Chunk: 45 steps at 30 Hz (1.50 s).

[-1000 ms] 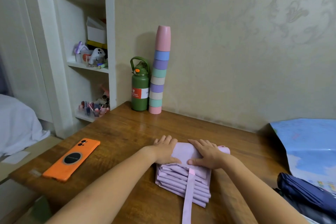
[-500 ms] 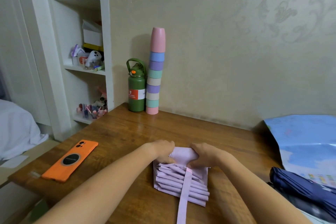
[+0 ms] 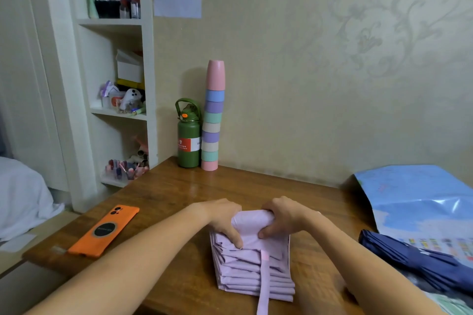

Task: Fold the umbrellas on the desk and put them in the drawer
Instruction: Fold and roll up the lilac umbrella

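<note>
Mid-fold: my left hand & right hand both pinch the far end of the lilac umbrella, which lies on the worktop. Next, probably: roll tight twd me, wrap strap.

A lilac umbrella is gripped at its far end by the left hand and the right hand on the wooden desk. An orange phone is seen to the left, a navy umbrella to the right.
</note>
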Available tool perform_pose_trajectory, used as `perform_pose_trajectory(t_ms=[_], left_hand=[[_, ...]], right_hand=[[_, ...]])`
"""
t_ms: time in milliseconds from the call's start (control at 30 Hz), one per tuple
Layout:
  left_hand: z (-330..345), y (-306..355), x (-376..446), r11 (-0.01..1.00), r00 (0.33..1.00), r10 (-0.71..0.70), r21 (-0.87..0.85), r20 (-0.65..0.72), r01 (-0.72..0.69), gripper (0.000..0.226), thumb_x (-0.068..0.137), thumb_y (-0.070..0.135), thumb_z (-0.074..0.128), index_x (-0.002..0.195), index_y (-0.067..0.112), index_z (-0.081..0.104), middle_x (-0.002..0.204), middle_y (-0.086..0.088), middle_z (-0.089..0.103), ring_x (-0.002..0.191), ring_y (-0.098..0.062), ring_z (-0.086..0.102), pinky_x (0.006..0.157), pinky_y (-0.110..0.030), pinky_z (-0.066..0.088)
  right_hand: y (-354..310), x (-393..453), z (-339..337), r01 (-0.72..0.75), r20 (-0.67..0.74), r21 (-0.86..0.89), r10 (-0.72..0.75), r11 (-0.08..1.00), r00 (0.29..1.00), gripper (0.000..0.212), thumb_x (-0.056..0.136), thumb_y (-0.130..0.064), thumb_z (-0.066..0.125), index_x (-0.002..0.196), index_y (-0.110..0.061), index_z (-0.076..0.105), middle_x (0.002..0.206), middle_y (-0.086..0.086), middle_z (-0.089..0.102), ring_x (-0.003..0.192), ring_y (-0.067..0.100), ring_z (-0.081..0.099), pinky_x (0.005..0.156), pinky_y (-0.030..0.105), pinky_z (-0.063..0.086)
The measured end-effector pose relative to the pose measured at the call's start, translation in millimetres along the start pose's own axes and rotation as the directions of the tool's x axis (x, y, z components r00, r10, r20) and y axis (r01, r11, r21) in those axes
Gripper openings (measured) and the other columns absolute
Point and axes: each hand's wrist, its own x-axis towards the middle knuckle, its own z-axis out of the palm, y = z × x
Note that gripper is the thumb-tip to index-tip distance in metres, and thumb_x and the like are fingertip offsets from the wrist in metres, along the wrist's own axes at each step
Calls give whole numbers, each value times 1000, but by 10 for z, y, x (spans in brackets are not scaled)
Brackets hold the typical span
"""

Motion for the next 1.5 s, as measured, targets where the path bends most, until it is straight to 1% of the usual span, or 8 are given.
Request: perform_pose_trajectory(t_ms=[167,367,633,867,1033,1167,1300,1500], left_hand=[[-154,45,-119,997,1000,4,-78,30,-1,69,58,64,89,109,23,67,105,6,73,96,-17,69,91,-44,59],[-166,60,-243,981,1000,-22,-193,3,22,53,69,48,87,109,18,70,103,1,75,97,-19,71,89,-40,58],[-174,169,-363,975,995,-7,-219,98,28,71,68,61,86,122,20,66,116,4,72,107,-18,68,99,-39,55],[-9,341,-378,940,948,-19,317,-317,124,57,82,45,80,125,20,52,112,-3,65,96,-23,64,81,-36,53],[198,361,-281,937,895,-82,272,-439,219,46,87,21,76,125,19,52,114,-7,66,103,-30,66,87,-41,53],[49,346,-268,956,930,-122,211,-346,204,24,85,22,75,104,23,59,98,-4,67,85,-24,64,73,-36,54],[-129,188,-227,991,979,-129,-44,-160,123,22,79,25,79,91,18,62,86,-2,69,72,-18,66,64,-30,53],[-206,109,-300,976,995,-46,-208,84,63,29,78,27,80,98,19,61,93,-2,67,80,-17,61,71,-31,46]], right_hand=[[-98,-143,-220,11,62,51,-14,999,998,38,76,-57,80,75,-36,48,80,-14,56,77,15,56,61,27,40],[-296,-250,-161,10,-48,-224,-21,974,999,65,71,-50,83,117,-26,45,108,2,64,87,25,55,69,36,42],[-332,-272,-188,-40,-7,-220,39,975,999,46,74,-48,82,110,-25,64,102,-1,71,85,21,62,63,30,41],[-306,-286,-314,-133,63,-99,139,986,988,41,77,-39,84,110,-20,69,101,2,73,89,23,70,57,25,56],[-305,-307,-389,-172,161,-32,175,984,971,46,76,-37,87,114,-20,69,106,3,73,93,20,72,40,16,47],[-314,-238,-353,-169,148,-51,175,984,973,44,76,-34,86,113,-20,67,103,2,72,90,19,71,56,22,55],[-330,-221,-263,-111,-151,-254,74,961,986,67,72,-51,84,117,-21,44,106,1,63,86,20,57,72,34,43],[-251,-217,-116,-103,-220,-293,38,951,975,33,83,-34,73,106,-23,52,100,1,67,86,24,62,73,37,49]])
